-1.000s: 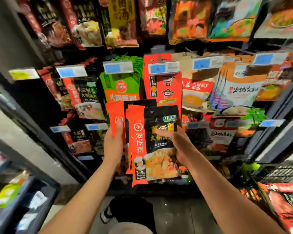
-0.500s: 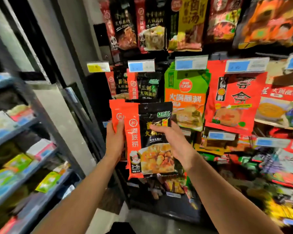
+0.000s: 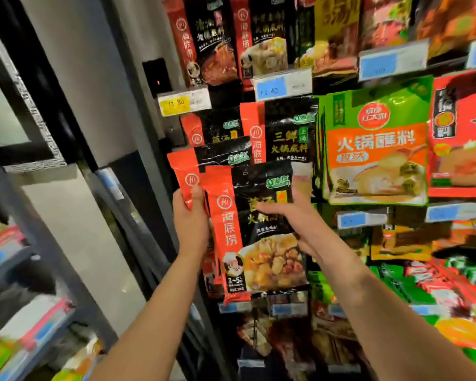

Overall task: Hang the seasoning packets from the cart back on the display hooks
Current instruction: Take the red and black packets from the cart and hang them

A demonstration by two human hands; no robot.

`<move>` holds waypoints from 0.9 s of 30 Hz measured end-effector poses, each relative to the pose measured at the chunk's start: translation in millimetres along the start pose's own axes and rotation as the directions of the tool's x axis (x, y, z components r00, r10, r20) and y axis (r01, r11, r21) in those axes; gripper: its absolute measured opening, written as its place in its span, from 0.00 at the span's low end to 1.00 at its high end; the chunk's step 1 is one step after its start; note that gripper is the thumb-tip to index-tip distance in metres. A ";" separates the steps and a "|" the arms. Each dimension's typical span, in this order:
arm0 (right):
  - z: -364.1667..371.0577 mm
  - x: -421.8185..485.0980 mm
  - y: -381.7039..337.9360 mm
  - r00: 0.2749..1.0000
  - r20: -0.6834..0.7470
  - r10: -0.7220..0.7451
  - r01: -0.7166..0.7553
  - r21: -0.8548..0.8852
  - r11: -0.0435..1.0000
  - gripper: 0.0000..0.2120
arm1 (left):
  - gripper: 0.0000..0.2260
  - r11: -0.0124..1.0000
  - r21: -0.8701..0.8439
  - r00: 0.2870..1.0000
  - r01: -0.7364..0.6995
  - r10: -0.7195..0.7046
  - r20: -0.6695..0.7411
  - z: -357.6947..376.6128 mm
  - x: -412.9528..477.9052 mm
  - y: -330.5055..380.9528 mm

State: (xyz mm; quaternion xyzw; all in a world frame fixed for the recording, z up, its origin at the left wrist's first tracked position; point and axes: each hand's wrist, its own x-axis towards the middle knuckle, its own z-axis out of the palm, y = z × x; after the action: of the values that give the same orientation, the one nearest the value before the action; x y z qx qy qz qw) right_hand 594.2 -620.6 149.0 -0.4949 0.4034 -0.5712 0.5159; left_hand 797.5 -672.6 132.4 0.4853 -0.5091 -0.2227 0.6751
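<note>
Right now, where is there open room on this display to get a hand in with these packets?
The clearest gap is the dark strip under the yellow price tag, left of the hanging red-and-black packets. Right of there it is crowded: the green packet adjoins them.

Both hands up at the hook display. Left hand (image 3: pixel 190 226) grips the red edge of the rear packet (image 3: pixel 193 171); right hand (image 3: pixel 294 218) pinches the front red-and-black seasoning packet (image 3: pixel 259 243), thumb across its face. Packets overlap, upright, slightly tilted. Directly behind: matching hung packet (image 3: pixel 217 127) under the yellow price tag (image 3: pixel 183 101). Green dipping-sauce packet (image 3: pixel 374 144) hangs to the right. Right side blurred.
</note>
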 end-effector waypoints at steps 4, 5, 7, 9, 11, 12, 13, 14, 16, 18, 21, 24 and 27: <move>13.6 4.5 18.1 0.990 -0.054 -0.131 0.130 -0.011 0.991 0.57 | 0.05 0.999 -0.031 0.999 -0.044 0.044 0.011 -3.7 10.4 -24.9; 17.1 0.7 18.6 0.987 -0.048 -0.156 0.156 -0.004 0.988 0.54 | 0.05 0.998 -0.043 0.999 -0.050 0.050 0.009 -5.3 10.0 -28.1; 21.5 -7.2 19.1 0.983 -0.049 -0.175 0.176 0.024 0.984 0.47 | 0.06 0.996 -0.065 0.998 -0.066 0.067 0.012 -9.3 6.4 -30.2; 27.4 -13.5 19.6 0.983 -0.070 -0.168 0.171 0.035 0.985 0.56 | 0.07 0.991 -0.098 0.995 -0.086 0.090 0.044 -15.2 3.8 -32.4; 35.2 -15.3 16.7 0.976 -0.093 -0.195 0.195 -0.005 0.981 0.67 | 0.08 0.988 -0.133 0.992 -0.083 0.095 0.083 -22.6 2.7 -28.0; 36.9 -12.4 15.3 0.976 -0.100 -0.192 0.192 -0.009 0.981 0.65 | 0.08 0.985 -0.153 0.990 -0.079 0.095 0.100 -25.5 2.6 -23.6; 40.3 -15.0 11.0 0.976 -0.096 -0.193 0.194 -0.003 0.981 0.59 | 0.08 0.983 -0.172 0.990 -0.070 0.090 0.111 -26.5 4.0 -20.5; 43.0 -14.2 6.9 0.976 -0.092 -0.197 0.199 0.009 0.980 0.54 | 0.08 0.982 -0.179 0.990 -0.060 0.081 0.118 -26.6 5.9 -17.2; 49.4 -13.7 -2.2 0.976 -0.092 -0.195 0.198 0.015 0.980 0.54 | 0.07 0.982 -0.185 0.988 -0.024 0.051 0.144 -22.6 12.6 -10.5; 50.7 -8.3 -9.9 0.976 -0.098 -0.192 0.194 0.008 0.981 0.60 | 0.07 0.978 -0.208 0.987 0.003 0.030 0.158 -16.0 20.9 -6.0; 46.6 8.7 -18.8 0.975 -0.120 -0.189 0.189 -0.015 0.982 0.51 | 0.05 0.965 -0.263 0.989 -0.010 0.048 0.139 -3.8 37.6 -1.9; 42.4 23.3 -25.4 0.969 -0.130 -0.210 0.205 -0.046 0.978 0.48 | 0.05 0.957 -0.289 0.987 -0.033 0.077 0.141 5.3 52.1 0.0; 41.6 29.7 -35.8 0.969 -0.122 -0.213 0.208 -0.053 0.977 0.47 | 0.06 0.943 -0.328 0.981 -0.049 0.108 0.164 8.5 61.0 6.0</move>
State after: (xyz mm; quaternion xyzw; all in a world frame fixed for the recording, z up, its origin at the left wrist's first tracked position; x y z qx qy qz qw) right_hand 628.9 -642.8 195.8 -0.5078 0.3918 -0.6447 0.4159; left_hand 812.0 -722.1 166.6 0.3257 -0.5437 -0.3187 0.7048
